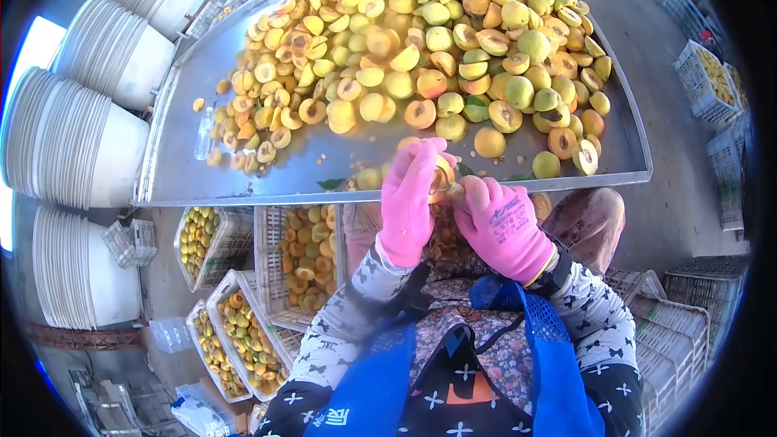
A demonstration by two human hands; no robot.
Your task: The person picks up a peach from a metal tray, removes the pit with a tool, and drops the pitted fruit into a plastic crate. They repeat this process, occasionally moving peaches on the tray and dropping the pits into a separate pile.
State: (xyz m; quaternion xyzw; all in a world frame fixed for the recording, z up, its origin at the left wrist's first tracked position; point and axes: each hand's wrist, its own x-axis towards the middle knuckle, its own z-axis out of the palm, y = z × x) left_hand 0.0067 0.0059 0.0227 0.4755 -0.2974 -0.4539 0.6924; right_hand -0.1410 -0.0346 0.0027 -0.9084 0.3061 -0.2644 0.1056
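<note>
Both my hands wear pink gloves and meet at the near edge of a metal table [186, 170]. My left hand [411, 202] is closed round a cut apricot half [441, 178], its orange flesh showing between the fingers. Fingertips of my right hand [506, 222] are pressed together at the fruit's right side; what they grip is too small to make out. Beyond the hands, a large heap of whole and halved yellow-orange apricots [396, 81] covers much of the table, some halves with pits showing.
Crates of apricots [307, 255] stand under the table's left side. Stacks of white tubs [121, 150] line the left. Empty crates [668, 340] are at the lower right. A plastic bottle [204, 133] lies on the table's left part.
</note>
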